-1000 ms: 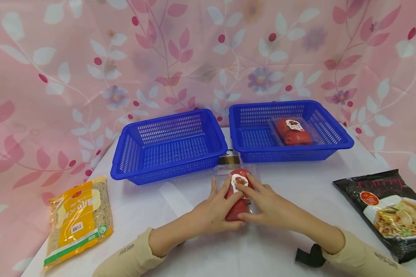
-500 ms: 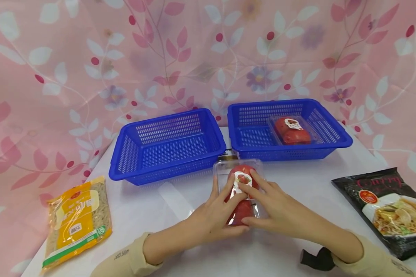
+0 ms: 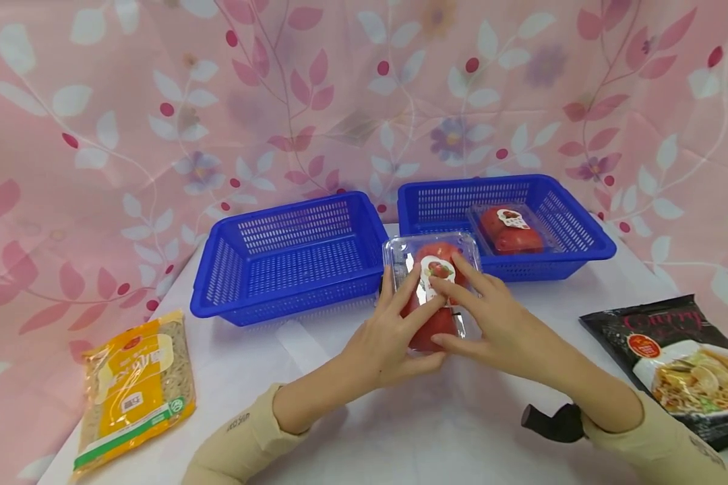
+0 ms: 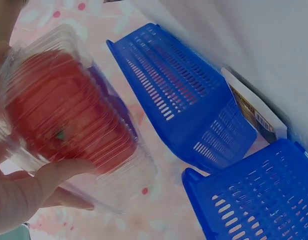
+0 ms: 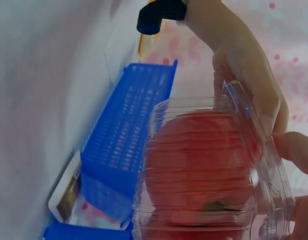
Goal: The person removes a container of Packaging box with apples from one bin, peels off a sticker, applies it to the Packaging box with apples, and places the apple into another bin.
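A clear plastic clamshell box of tomatoes with a white label on its lid is held up off the table between both hands. My left hand grips its left side, the fingers spread over the lid. My right hand grips the right side in the same way. In the left wrist view the left thumb presses on the box. Ridged walls and red tomatoes show through the plastic in the right wrist view. Behind the box, the right basket holds a second tomato box.
Left of it stands another blue basket with nothing in it. A yellow food packet lies at the far left, a black noodle packet at the far right. In the left wrist view, a pale card-like item lies by the baskets.
Both hands have raised the tomato box from the table and carried it forward, up to the gap between the baskets. The baskets and packets have stayed in place.
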{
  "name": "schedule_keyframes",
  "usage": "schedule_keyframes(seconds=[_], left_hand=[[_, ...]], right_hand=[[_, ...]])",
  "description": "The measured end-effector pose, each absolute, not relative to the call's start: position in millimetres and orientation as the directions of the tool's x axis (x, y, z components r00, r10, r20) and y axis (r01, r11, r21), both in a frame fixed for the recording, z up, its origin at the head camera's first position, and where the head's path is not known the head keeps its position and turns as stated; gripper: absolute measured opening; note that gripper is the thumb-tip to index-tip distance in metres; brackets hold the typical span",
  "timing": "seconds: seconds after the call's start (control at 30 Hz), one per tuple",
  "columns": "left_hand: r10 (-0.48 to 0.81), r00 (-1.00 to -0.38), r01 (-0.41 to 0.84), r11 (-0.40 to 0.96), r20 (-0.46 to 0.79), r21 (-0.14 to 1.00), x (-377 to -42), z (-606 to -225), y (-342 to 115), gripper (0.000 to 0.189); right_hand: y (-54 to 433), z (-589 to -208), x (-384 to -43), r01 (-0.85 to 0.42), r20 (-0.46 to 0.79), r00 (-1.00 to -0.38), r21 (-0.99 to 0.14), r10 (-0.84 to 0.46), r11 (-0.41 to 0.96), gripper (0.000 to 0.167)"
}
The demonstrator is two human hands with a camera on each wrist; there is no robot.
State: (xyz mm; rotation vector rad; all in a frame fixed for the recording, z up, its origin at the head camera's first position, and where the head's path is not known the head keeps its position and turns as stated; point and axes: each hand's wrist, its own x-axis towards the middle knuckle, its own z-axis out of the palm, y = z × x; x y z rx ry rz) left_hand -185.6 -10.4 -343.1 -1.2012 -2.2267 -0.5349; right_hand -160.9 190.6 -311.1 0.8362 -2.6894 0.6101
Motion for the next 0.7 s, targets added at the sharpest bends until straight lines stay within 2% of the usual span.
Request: schedule_keyframes(seconds=[0.27,0.6,0.7], left_hand=[[0.552,-0.399,0.875,0.467,0.733,0.124,-210.2,-344.5,-5.6,0.063],[0.531,-0.333,0.900,0.427,0.779,0.094,-251.2,-339.0,12.1,0.058],[0.529,-0.337,0.900,0.425,0.779,0.100,-265.2,-336.0,17.6,0.058]], right_hand=[[189.9,-313.8,-175.7,-0.585,0.449,-0.788,-0.333,-0.421,0.739,0.061],[193.8,-307.0,-211.3,-0.540,0.495,-0.799,-0.340,-0.343,0.770,0.053],[196.1,-303.9,-226.6,-0.534,0.507,-0.798,-0.347,-0.324,0.771,0.050]])
